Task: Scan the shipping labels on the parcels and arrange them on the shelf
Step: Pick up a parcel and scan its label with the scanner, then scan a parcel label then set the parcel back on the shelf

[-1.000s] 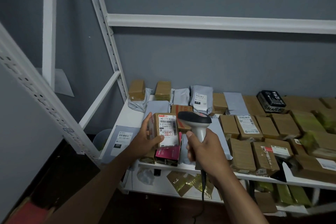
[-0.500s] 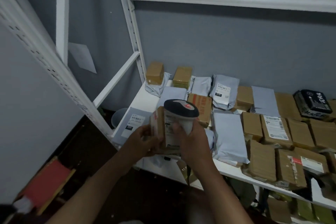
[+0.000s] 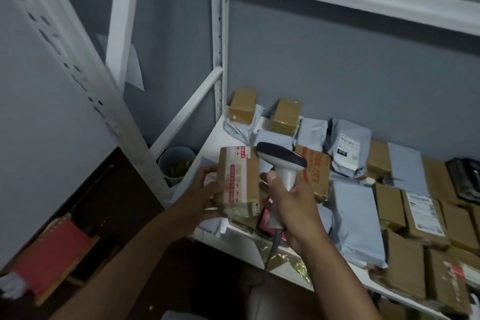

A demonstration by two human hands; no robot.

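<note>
A small brown cardboard parcel (image 3: 237, 180) with a red-printed tape strip is held up in front of the white shelf (image 3: 249, 241). My left hand (image 3: 206, 193) grips it from its left side and underneath. The taped face is toward me; no white label shows. Just right of the parcel, my right hand (image 3: 293, 205) is curled round the handle of a grey barcode scanner (image 3: 281, 161). The scanner's dark head sits beside the parcel's top right corner. Its cable hangs down below my wrist.
Several brown boxes (image 3: 389, 205) and grey mailer bags (image 3: 357, 218) cover the shelf to the right. White uprights (image 3: 219, 41) frame the left end. A pale bucket (image 3: 176, 163) stands on the floor behind it, and a red box (image 3: 49, 257) lies at lower left.
The parcel has been turned in my left hand, so the white label face is gone and the taped side shows. The scanner has moved from in front of the parcel to its right.
</note>
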